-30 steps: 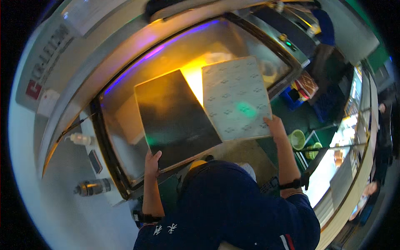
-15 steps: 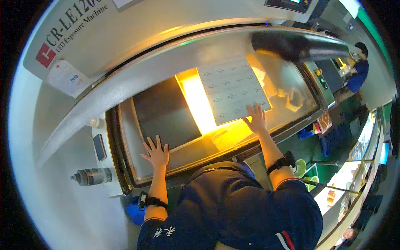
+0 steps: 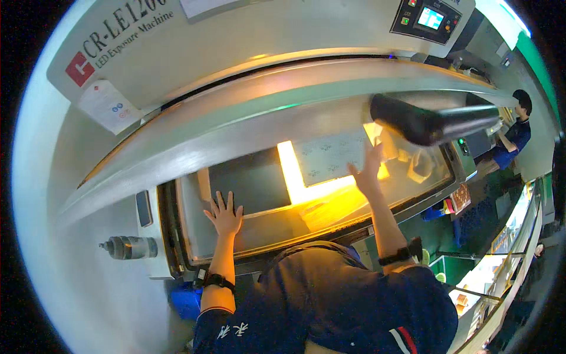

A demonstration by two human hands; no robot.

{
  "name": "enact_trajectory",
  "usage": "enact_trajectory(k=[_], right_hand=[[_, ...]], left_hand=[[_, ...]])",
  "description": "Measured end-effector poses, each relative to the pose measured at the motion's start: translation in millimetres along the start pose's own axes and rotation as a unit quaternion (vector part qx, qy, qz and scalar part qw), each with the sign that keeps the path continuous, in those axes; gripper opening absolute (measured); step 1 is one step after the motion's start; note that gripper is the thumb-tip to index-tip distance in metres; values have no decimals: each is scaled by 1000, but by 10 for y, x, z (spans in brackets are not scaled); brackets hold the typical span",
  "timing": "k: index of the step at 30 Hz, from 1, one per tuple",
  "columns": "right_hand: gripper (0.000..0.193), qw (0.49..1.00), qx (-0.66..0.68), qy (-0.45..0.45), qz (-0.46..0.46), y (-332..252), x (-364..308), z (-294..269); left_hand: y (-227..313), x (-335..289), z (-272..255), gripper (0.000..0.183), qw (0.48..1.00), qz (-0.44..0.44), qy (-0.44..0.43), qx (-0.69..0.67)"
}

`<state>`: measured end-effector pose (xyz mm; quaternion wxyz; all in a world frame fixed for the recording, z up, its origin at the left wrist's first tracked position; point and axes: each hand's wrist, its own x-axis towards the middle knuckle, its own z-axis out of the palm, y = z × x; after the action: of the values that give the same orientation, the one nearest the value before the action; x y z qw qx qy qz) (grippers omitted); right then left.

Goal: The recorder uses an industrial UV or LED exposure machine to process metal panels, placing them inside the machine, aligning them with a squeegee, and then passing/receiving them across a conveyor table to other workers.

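My left hand (image 3: pixel 226 215) lies with fingers spread on the glass bed, at the near left corner of a dark flat panel (image 3: pixel 250 183). My right hand (image 3: pixel 370 171) is raised by the near right corner of a pale grey panel (image 3: pixel 330 154) with small printed marks; its fingers look stretched out and slightly blurred, and whether it touches the panel I cannot tell. Yellow light shines from the bed (image 3: pixel 289 171) between and below the panels. A long curved metal lid (image 3: pixel 236 133) hangs over them and hides their far parts.
A thick black cylindrical part (image 3: pixel 433 121) juts from the lid's right end. The control panel (image 3: pixel 427 20) is at the far right. A phone (image 3: pixel 143 208) and a bottle (image 3: pixel 128 248) are on the left. Another person (image 3: pixel 517 135) works at the right.
The lid has come down towards me and covers more of both panels. My right hand has moved up and away from the grey panel's near edge. My left hand stays put.
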<state>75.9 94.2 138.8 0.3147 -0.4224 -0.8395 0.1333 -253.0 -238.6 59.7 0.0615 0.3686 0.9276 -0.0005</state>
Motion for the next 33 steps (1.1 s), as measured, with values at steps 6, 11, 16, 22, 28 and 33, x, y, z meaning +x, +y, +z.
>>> enact_trajectory(k=[6,11,16,22,28,33], right_hand=[[70,851,-54,435,-287,-1635,800,-2617],[36,936,-105,221,-253,-1887,645,-2977],[32,972,-112,130,-163,-1548,-438,-2703],[21,965,-191,-131,-123,-955,-1462,-2116],[33,869,-251,-426,-28,-169,-2269,-926],[39,860,-222,-460,-26,91,-2407,-747]], left_hand=[[91,6,7,67,1000,13,16,-3],[166,-179,187,72,992,23,103,-74],[696,-986,-225,61,871,308,-122,-363],[1012,-1887,-1752,46,636,612,-228,-410],[800,-2531,-3039,29,557,599,233,-526],[632,-3184,-4074,25,672,617,325,-248]])
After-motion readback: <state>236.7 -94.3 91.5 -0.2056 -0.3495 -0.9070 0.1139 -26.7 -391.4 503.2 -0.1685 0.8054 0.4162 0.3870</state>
